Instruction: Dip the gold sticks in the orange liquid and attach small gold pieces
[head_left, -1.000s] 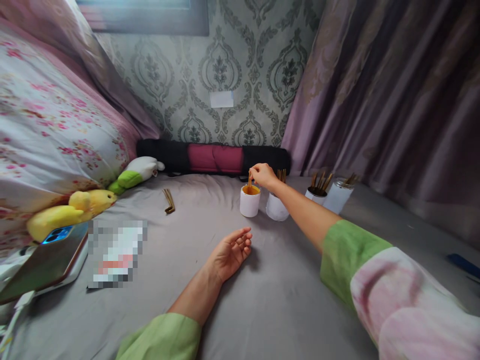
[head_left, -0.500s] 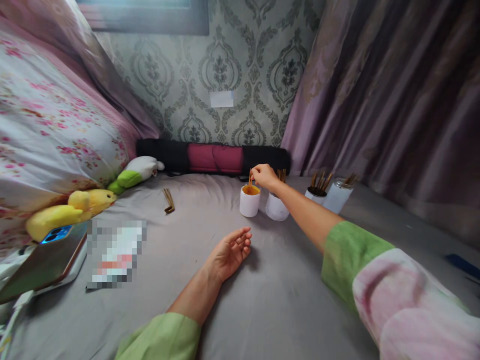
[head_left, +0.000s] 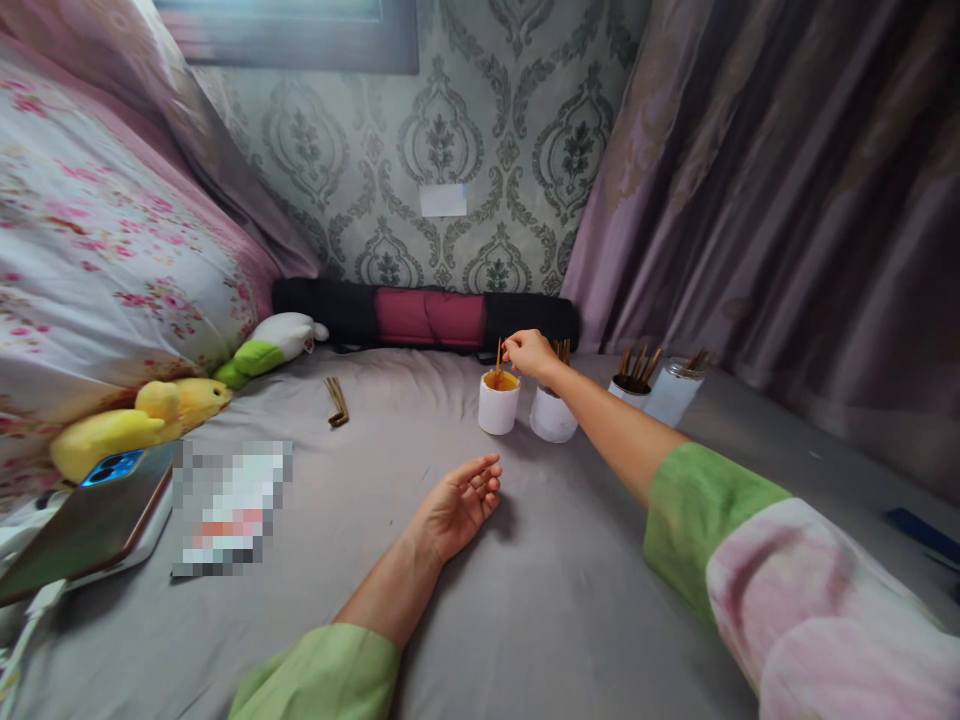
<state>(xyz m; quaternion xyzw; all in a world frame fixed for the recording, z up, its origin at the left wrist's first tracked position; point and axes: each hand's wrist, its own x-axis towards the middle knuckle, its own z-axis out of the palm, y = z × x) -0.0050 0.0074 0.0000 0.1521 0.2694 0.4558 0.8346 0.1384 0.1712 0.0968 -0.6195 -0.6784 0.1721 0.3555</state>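
Note:
My right hand (head_left: 529, 352) is above the rim of a white cup (head_left: 498, 408) with a yellow inside, its fingers pinched together. A thin brown stick (head_left: 499, 356) stands upright in that cup, right beside my fingertips; whether they grip it or something else is hard to make out. Just right of it, a second white cup (head_left: 553, 416) with several brown sticks is partly hidden by my right wrist. My left hand (head_left: 463, 505) rests palm up on the grey sheet (head_left: 540, 600), fingers loosely curled and apart, holding nothing. Several brown sticks with dark ends (head_left: 337, 402) lie farther left.
Two more white containers, a dark-mouthed cup (head_left: 628, 392) and a taller jar (head_left: 673, 395), hold sticks at the right. Plush toys (head_left: 180, 405), a phone (head_left: 97, 520) and a blurred packet (head_left: 232, 510) lie left. A black and maroon roll (head_left: 431, 316) lies along the wall.
Both hands keep nearly the same place. The stick at my right fingertips now stands slightly farther left in the cup, more apart from the fingers. The view has shifted very slightly.

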